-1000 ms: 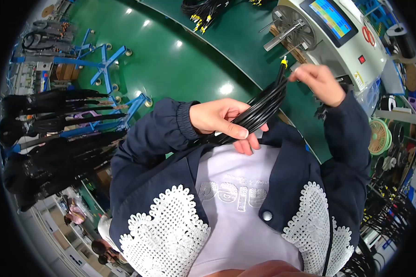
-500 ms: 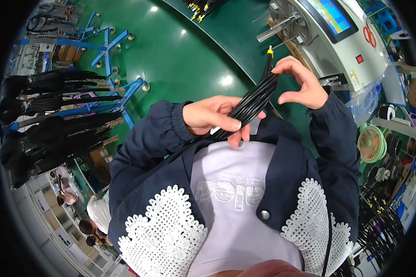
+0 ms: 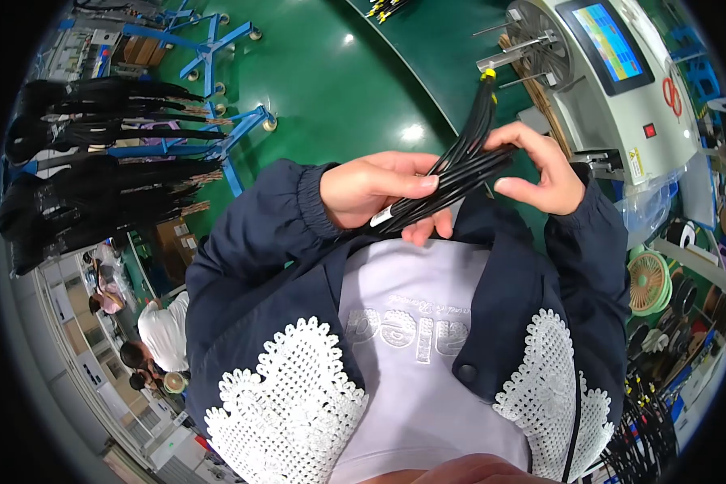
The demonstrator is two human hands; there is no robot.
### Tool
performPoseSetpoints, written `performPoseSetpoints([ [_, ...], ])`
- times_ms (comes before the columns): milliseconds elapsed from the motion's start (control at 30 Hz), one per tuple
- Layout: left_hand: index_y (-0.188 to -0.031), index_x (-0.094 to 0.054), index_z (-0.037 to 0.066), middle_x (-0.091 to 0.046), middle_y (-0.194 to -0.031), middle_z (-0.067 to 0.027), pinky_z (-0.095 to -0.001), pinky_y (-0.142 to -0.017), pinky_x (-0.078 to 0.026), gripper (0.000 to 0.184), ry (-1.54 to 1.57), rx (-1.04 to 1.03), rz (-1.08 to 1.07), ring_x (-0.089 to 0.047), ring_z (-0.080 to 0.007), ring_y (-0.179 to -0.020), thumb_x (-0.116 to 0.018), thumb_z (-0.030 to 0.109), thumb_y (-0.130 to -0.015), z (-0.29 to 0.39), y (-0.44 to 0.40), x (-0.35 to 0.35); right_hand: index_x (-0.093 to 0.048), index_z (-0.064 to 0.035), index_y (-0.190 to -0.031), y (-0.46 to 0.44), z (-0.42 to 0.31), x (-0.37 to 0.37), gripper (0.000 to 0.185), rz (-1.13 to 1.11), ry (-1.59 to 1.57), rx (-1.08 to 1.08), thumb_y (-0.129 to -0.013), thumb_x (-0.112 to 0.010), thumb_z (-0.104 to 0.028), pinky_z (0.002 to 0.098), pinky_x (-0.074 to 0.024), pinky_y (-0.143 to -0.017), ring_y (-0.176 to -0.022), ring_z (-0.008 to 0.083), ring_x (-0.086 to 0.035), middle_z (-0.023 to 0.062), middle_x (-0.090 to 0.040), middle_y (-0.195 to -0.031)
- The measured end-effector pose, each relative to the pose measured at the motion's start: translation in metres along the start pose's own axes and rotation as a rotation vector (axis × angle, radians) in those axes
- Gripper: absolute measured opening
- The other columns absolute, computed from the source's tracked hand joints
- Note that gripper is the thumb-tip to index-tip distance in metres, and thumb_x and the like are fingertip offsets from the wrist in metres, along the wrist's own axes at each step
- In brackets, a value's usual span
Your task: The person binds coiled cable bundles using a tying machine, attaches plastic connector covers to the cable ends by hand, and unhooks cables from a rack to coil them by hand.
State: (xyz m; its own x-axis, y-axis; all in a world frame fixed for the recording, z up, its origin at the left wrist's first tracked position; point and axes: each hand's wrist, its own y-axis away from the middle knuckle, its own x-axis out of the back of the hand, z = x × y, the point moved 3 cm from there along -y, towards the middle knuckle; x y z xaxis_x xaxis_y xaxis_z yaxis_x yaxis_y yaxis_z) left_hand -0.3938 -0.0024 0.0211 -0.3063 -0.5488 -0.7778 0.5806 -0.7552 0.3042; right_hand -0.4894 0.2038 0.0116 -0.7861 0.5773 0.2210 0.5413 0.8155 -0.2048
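A bundle of black cables [image 3: 460, 181] lies slanting in front of my chest, with a white label [image 3: 381, 216] near its lower end. My left hand [image 3: 379, 194] is closed around it, thumb across the top and fingers underneath. Yellow tips [image 3: 489, 75] cap the cable ends at the top, where some strands fan away from the looped part. At the bundle's upper right is my right hand [image 3: 540, 169], its fingertips against the cables and its thumb held apart, leaving a gap.
A machine with a touchscreen [image 3: 607, 44] and a metal reel [image 3: 536, 48] stands at upper right. Blue wheeled racks [image 3: 210, 56] and hanging black cable bundles [image 3: 97, 194] are on the left. A small fan [image 3: 649, 282] sits at right. People [image 3: 165, 331] work at lower left.
The bundle has loosened and spread: the yellow-tipped strands now stand apart from the looped part. My right hand has shifted slightly down and right, and the white label shows more fully.
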Motion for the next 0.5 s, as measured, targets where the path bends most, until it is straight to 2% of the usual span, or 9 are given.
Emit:
performPoseSetpoints([
  [67,-0.125,-0.041,-0.001,-0.063,-0.102,-0.0222,-0.0303,-0.072,-0.056,0.038,-0.037,0.069,0.028,-0.067,-0.0247,-0.084,-0.048,0.023,-0.097,0.001,0.000,-0.006,-0.059,-0.0007,-0.112,-0.001,0.004,0.004,0.033,-0.174,0.064,0.013,-0.086,-0.062,-0.021,0.0308,-0.0450,-0.076,-0.079,0.0215,-0.056,0.0111,-0.063,-0.093],
  [167,-0.130,-0.039,0.000,-0.062,-0.106,-0.0247,-0.0327,-0.076,-0.056,0.042,-0.073,0.091,0.003,-0.067,-0.0301,-0.091,-0.049,0.023,-0.097,0.003,-0.004,-0.008,-0.062,0.0003,-0.106,-0.007,-0.004,-0.005,0.026,-0.261,0.049,-0.122,-0.091,-0.056,-0.020,0.0310,-0.0449,-0.077,-0.081,0.0225,-0.057,0.0105,-0.063,-0.090],
  [200,-0.130,-0.039,0.000,-0.062,-0.106,-0.0248,-0.0333,-0.077,-0.056,0.042,-0.071,0.099,0.010,-0.067,-0.0302,-0.091,-0.049,0.023,-0.097,0.006,-0.004,-0.009,-0.063,0.0011,-0.104,-0.008,-0.007,-0.008,0.027,-0.252,0.008,-0.206,-0.095,-0.051,-0.021,0.0304,-0.0439,-0.078,-0.085,0.0225,-0.057,0.0103,-0.062,-0.086],
  [300,-0.125,-0.042,-0.004,-0.061,-0.107,-0.0252,-0.0362,-0.079,-0.056,0.039,-0.031,0.094,0.019,-0.066,-0.0315,-0.091,-0.047,0.023,-0.097,0.013,-0.005,-0.008,-0.062,0.0009,-0.105,-0.014,-0.004,-0.016,0.027,-0.100,-0.089,-0.175,-0.095,-0.052,-0.021,0.0296,-0.0429,-0.079,-0.086,0.0224,-0.057,0.0101,-0.061,-0.085],
  [333,-0.124,-0.042,-0.005,-0.061,-0.107,-0.0253,-0.0365,-0.079,-0.056,0.038,-0.015,0.084,0.015,-0.066,-0.0318,-0.091,-0.047,0.022,-0.097,0.013,-0.006,-0.007,-0.063,0.0010,-0.105,-0.018,-0.013,-0.018,0.027,-0.063,-0.135,-0.236,-0.091,-0.057,-0.021,0.0311,-0.0430,-0.080,-0.087,0.0250,-0.058,0.0111,-0.062,-0.089],
  [433,-0.128,-0.039,-0.006,-0.058,-0.113,-0.0266,-0.0400,-0.084,-0.053,0.041,-0.035,0.073,-0.056,-0.064,-0.0354,-0.098,-0.042,0.021,-0.098,0.013,-0.010,0.001,-0.063,0.0013,-0.105,-0.022,-0.020,-0.015,0.031,-0.086,0.227,-0.008,-0.083,-0.065,-0.020,0.0329,-0.0429,-0.084,-0.091,0.0273,-0.058,0.0122,-0.063,-0.096],
  [467,-0.127,-0.039,-0.007,-0.058,-0.113,-0.0261,-0.0400,-0.084,-0.053,0.040,-0.028,0.068,-0.071,-0.064,-0.0355,-0.097,-0.042,0.021,-0.098,0.016,-0.012,0.003,-0.062,0.0009,-0.108,-0.021,-0.028,-0.016,0.042,-0.120,0.260,-0.033,-0.075,-0.073,-0.021,0.0351,-0.0429,-0.086,-0.093,0.0291,-0.059,0.0125,-0.064,-0.099],
  [500,-0.127,-0.040,-0.007,-0.058,-0.113,-0.0255,-0.0400,-0.084,-0.054,0.040,-0.022,0.064,-0.087,-0.064,-0.0356,-0.097,-0.042,0.021,-0.098,0.018,-0.014,0.006,-0.060,0.0004,-0.109,-0.024,-0.036,-0.018,0.048,-0.094,0.334,0.053,-0.071,-0.077,-0.024,0.0347,-0.0457,-0.082,-0.090,0.0300,-0.060,0.0127,-0.065,-0.098],
])
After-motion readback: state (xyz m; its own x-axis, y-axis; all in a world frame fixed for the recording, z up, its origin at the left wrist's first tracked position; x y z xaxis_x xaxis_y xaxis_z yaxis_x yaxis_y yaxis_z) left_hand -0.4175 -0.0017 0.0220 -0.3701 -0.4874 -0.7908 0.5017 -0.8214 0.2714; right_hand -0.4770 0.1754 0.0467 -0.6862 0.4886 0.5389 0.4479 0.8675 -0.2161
